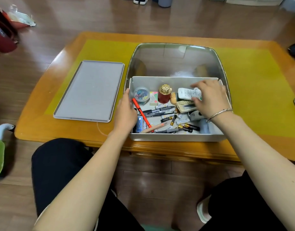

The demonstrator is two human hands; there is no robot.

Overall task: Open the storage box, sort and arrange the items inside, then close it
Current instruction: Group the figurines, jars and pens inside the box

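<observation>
Glossy varnished wood bench [43,124]; matt grey plastic tray [90,90]; clear shiny plastic lid [176,60]; smooth white plastic box [176,136].

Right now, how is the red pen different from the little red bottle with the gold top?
The red pen is long and thin; the red bottle is short and fat. The pen lies flat, slanting across the floor of the storage box, while the bottle stands upright near the back wall. The bottle has a shiny gold cap; the pen has a black clip. Both are red and sit in the same box.
</observation>
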